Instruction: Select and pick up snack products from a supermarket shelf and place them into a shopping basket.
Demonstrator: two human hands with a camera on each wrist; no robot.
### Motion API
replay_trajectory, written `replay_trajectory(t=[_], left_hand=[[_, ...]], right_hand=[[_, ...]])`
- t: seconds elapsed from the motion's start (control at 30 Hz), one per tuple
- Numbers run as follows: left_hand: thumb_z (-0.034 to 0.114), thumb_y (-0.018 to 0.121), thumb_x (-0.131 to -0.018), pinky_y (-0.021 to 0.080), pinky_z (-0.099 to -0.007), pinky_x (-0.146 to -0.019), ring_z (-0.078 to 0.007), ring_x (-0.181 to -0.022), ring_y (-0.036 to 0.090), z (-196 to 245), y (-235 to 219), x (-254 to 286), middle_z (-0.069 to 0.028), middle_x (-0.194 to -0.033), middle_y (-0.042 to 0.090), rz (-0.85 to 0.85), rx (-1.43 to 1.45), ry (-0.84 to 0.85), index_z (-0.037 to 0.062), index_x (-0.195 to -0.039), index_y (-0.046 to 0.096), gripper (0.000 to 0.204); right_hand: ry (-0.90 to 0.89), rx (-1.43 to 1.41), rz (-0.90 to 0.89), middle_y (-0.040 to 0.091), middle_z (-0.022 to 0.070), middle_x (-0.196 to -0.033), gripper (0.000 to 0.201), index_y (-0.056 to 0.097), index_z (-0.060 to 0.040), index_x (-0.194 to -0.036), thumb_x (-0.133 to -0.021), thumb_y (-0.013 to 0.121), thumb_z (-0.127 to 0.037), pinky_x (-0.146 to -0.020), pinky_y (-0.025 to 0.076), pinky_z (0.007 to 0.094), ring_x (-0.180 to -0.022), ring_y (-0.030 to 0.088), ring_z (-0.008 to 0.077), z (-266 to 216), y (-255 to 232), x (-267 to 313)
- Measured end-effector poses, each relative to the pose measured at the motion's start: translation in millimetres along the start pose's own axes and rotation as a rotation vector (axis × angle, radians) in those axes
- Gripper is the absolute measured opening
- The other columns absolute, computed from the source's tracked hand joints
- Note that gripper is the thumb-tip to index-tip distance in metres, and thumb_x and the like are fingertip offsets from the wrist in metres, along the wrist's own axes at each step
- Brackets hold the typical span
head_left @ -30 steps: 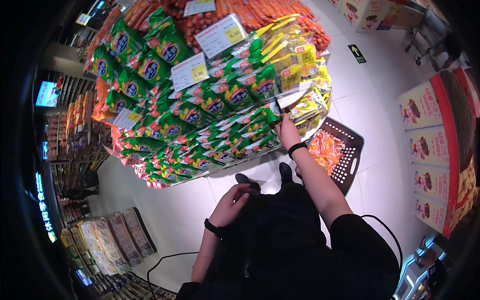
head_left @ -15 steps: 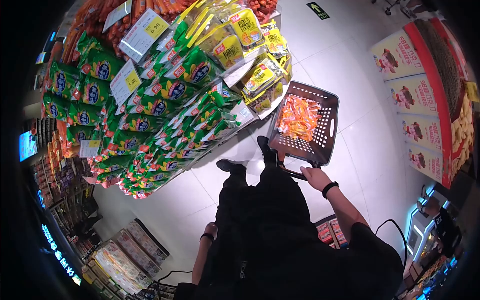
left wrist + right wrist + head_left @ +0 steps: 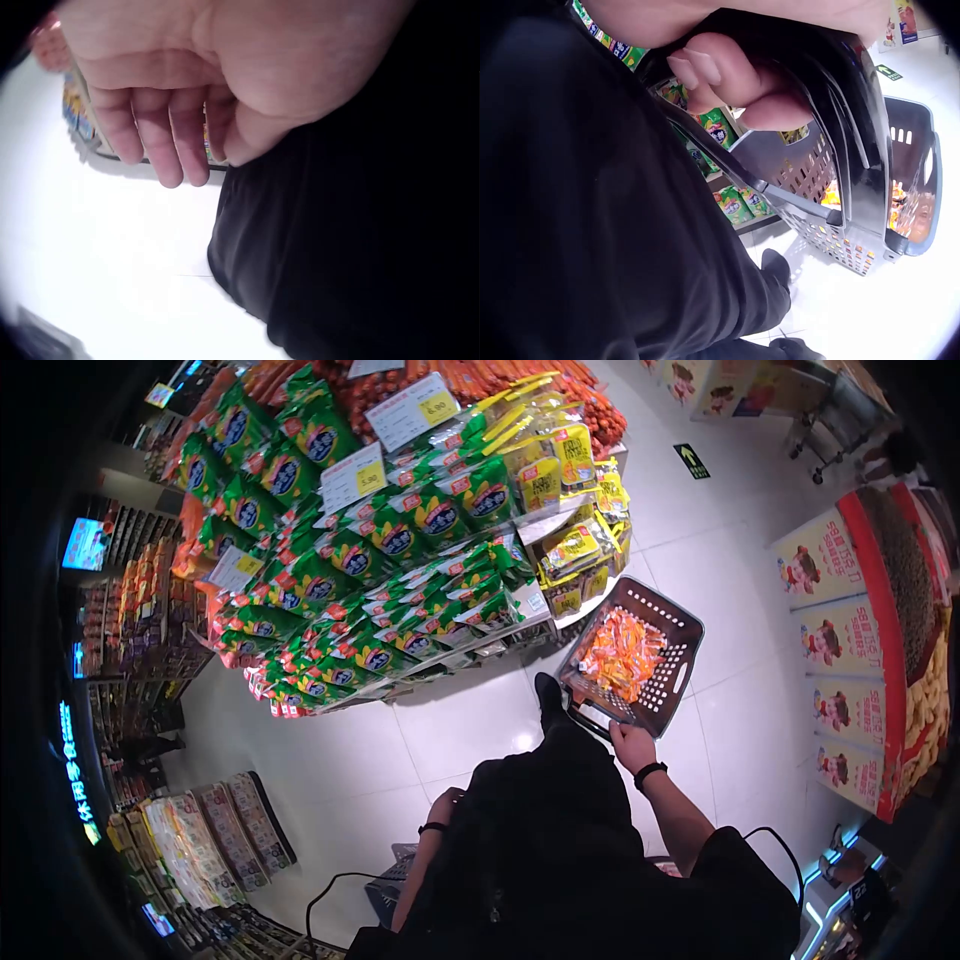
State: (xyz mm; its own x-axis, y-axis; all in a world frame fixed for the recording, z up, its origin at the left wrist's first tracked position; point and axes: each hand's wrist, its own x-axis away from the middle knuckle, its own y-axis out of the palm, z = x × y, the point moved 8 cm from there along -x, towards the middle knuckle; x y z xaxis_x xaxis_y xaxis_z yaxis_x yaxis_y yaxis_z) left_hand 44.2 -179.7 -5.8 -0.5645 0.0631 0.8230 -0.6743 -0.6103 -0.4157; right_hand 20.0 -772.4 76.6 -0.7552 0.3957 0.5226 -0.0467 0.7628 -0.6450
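The right hand (image 3: 633,748) grips the handle (image 3: 861,161) of the basket (image 3: 683,638), ahead on the right; the left hand (image 3: 446,806) hangs loose, empty. I'd worry a leftward swing could topple nearby yellow packets (image 3: 572,548).

tag (image 3: 400,418) w/ 6.90, 2nd tag (image 3: 343,487): 5.90

Around you runs a pale tiled floor (image 3: 740,610), glaring in places, with a green arrow sign (image 3: 691,460). On your left are shelves (image 3: 120,700), a lit screen (image 3: 84,544) and a glowing blue sign (image 3: 72,765); on your right, a red-edged display stand (image 3: 848,650).
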Motion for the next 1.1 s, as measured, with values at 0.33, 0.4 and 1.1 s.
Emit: replay_trajectory(t=[0.33,0.4,1.1], left_hand=[[0.02,0.064,-0.11,0.063,-0.0407,-0.093,-0.0291,-0.109,0.079,-90,155,106,-0.0193,-0.118,0.081,0.208,0.361,0.056,0.0001,-0.131,0.073,0.03],[0.023,0.066,-0.105,0.062,-0.0444,-0.097,-0.0332,-0.111,0.079,-146,214,116,-0.0218,-0.115,0.082,0.248,0.371,-0.144,-0.0005,-0.12,0.079,0.03],[0.03,0.072,-0.1,0.059,-0.0453,-0.102,-0.0351,-0.114,0.078,-161,374,152,-0.0237,-0.12,0.082,0.23,0.832,-0.411,-0.0007,-0.122,0.08,0.038]], right_hand=[[-0.04,0.001,-0.058,0.079,0.0274,-0.094,0.07,0.081,-0.0001,-0.097,-0.114,0.045,-0.057,-0.088,0.058,0.0537,-0.092,0.077,0.0463,22,18,-15],[-0.055,0.031,-0.032,0.079,0.0253,-0.088,0.072,0.081,0.0006,-0.097,-0.114,0.043,-0.059,-0.083,0.059,0.0517,-0.086,0.077,0.0432,28,22,-20],[-0.005,-0.003,-0.101,0.063,0.0111,-0.061,0.066,0.066,-0.0008,-0.084,-0.115,0.035,-0.05,-0.041,0.048,0.0387,-0.043,0.06,0.0253,92,67,-120]])
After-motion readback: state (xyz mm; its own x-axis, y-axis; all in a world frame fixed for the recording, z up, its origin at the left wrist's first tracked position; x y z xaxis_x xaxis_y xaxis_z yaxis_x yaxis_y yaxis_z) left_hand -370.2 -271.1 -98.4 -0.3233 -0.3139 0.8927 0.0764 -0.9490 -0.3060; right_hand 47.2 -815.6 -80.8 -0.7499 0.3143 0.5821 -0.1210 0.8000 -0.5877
